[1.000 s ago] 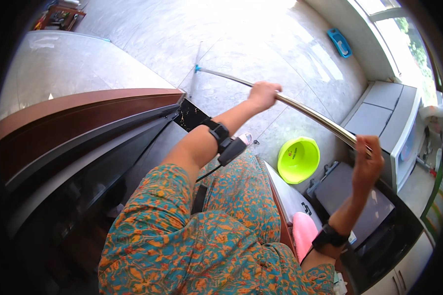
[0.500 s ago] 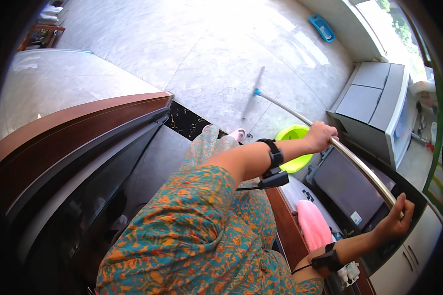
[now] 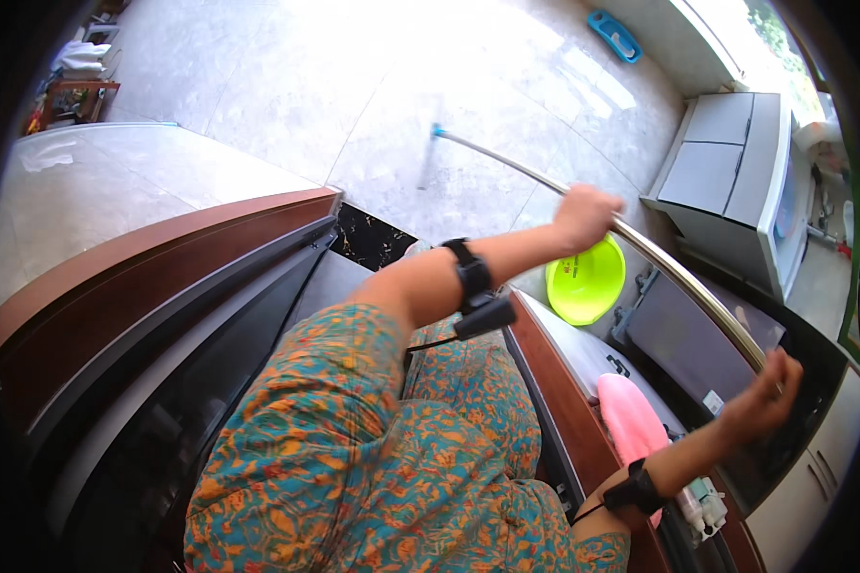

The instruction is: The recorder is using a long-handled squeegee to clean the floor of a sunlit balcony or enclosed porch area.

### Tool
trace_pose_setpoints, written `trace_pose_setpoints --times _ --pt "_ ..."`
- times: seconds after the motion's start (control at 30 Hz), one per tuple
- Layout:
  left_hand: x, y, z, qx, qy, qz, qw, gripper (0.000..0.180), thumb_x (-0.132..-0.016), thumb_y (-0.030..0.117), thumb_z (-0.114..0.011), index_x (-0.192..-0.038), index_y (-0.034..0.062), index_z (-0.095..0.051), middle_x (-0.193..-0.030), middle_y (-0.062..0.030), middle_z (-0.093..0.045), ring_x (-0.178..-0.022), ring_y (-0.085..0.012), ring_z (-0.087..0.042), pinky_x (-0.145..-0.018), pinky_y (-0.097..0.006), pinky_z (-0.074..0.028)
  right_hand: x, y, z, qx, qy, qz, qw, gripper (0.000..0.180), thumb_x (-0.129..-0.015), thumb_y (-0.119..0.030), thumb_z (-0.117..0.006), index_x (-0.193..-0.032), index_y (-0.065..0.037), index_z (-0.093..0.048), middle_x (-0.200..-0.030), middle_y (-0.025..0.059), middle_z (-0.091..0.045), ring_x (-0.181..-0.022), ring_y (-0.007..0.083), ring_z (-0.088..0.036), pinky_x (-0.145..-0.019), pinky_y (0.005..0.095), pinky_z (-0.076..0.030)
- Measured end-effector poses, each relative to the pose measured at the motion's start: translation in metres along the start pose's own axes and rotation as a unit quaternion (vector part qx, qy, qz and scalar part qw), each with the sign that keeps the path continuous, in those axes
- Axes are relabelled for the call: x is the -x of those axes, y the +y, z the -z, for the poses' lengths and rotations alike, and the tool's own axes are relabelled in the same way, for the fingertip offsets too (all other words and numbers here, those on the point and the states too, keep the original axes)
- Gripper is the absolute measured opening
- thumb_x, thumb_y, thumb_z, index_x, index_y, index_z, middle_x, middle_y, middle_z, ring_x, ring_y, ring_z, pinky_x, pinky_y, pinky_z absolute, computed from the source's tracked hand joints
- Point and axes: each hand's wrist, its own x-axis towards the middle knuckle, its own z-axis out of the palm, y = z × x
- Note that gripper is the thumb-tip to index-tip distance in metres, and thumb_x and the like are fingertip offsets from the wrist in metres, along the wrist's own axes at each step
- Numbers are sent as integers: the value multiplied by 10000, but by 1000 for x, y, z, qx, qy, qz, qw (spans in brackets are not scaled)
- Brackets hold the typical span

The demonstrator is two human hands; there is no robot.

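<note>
A long metal pole (image 3: 683, 277) runs from the lower right up toward the floor. At its far end are a blue joint (image 3: 438, 131) and a thin, blurred floor squeegee head (image 3: 428, 164) on the grey floor. My left hand (image 3: 588, 218) is wrapped around the middle of the pole. Close to the near end, my right hand (image 3: 763, 393) is closed around the pole, its fingers partly smeared by motion. Beneath my left hand a bright green basin (image 3: 583, 286) stands on the floor, apart from the pole.
A brown-topped partition with dark sliding frames (image 3: 182, 224) borders my left. At right stand a grey-and-white appliance (image 3: 707, 177) and a low grey-lidded unit (image 3: 683, 339). A pink towel (image 3: 631, 415) lies near my right arm. A blue plastic tray (image 3: 614, 38) rests by the far wall.
The squeegee head has swung left and farther out across the floor. My left hand has moved left and up with the pole; my right hand stays in about the same place.
</note>
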Motion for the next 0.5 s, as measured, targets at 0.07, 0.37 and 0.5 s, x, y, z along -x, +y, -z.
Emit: trace_pose_setpoints --times 0.07,0.37,0.5 --pt "18 -44 36 -76 12 34 996 108 -700 125 -675 -806 142 -683 -681 -140 -637 -691 -341 -624 -664 -450 -485 11 -7 -50 -87 -52 2 995 157 -924 -123 -561 -833 4 -579 -778 32 -542 -723 118 -486 -669 258 -407" --pt "64 -155 100 -171 -51 110 978 68 -775 206 -688 -822 157 -697 -737 -123 -654 -772 -319 -622 -694 -430 -484 58 -67 -148 -182 -180 -59 965 115 -860 -120 -683 -835 -32 -614 -668 48 -589 -584 83 -526 -535 250 -421" --pt "44 -106 45 -40 11 44 998 63 -739 193 -707 -766 144 -679 -671 -141 -635 -664 -330 -624 -616 -433 -479 44 -41 -95 -66 -95 -1 993 101 -890 -103 -640 -814 -48 -601 -663 29 -525 -600 88 -489 -536 247 -397"
